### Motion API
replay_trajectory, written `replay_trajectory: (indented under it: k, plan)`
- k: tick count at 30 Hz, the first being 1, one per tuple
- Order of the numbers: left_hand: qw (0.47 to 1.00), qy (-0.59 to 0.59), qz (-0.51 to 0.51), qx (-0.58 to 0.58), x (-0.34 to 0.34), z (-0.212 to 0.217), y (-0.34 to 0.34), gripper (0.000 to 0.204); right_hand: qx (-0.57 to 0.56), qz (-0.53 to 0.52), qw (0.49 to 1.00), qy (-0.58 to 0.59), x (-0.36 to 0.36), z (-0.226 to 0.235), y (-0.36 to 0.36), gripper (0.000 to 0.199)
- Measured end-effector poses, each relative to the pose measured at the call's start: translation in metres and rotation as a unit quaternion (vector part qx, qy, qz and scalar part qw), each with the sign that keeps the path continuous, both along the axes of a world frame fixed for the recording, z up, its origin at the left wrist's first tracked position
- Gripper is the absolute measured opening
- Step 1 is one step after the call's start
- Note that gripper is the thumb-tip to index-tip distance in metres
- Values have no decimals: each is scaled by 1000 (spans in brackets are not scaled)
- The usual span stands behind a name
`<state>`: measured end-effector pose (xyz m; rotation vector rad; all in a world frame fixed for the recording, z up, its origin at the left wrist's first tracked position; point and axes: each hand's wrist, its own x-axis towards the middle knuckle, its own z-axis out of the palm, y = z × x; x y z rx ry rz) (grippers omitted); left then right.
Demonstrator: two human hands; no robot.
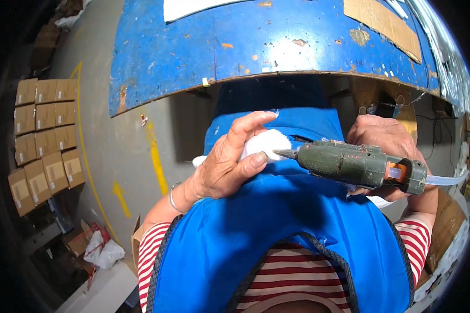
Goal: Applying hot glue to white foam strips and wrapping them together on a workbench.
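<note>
My left hand (226, 159) is closed round a soft white fluffy piece (268, 143), held above my lap with the thumb on its near side. A bit of white also shows behind the wrist. In my right hand (384, 136) is a dark green hot glue gun (344, 164), gripped by its handle, most of which is hidden. Its metal tip points left, right at the white piece; whether they touch I cannot tell. A translucent glue stick (444, 180) runs out of the gun's back end.
A worn blue table (235, 44) with chipped paint lies ahead, bearing a cardboard piece (384, 26) and a white sheet (193, 7). Stacked cardboard boxes (46, 117) stand on the floor at left. A white plastic bag (103, 251) lies at lower left. Cables hang under the table at right.
</note>
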<state>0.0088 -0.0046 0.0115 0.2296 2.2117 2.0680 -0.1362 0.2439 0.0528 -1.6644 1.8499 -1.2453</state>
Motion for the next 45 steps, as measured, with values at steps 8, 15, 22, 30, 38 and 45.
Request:
replay_trajectory:
  k: [8, 15, 22, 30, 38, 45]
  plan:
    - [1000, -13, -6, 11, 0, 0, 1, 55, 23, -17, 999, 32, 1, 14, -7, 39]
    - [1000, -5, -5, 11, 0, -1, 1, 54, 43, 4, 998, 38, -7, 11, -2, 40]
    - [999, 4, -4, 37, -2, 0, 2, 54, 95, 12, 995, 39, -9, 11, 12, 39]
    - [999, 0, 3, 36, -3, 3, 1, 54, 78, 16, 996, 43, -7, 7, 15, 43]
    - [1000, 9, -2, 24, -4, 2, 3, 54, 46, 3, 999, 27, -2, 5, 12, 46]
    - [999, 12, -20, 29, -4, 2, 1, 54, 26, 10, 999, 15, -3, 2, 8, 40]
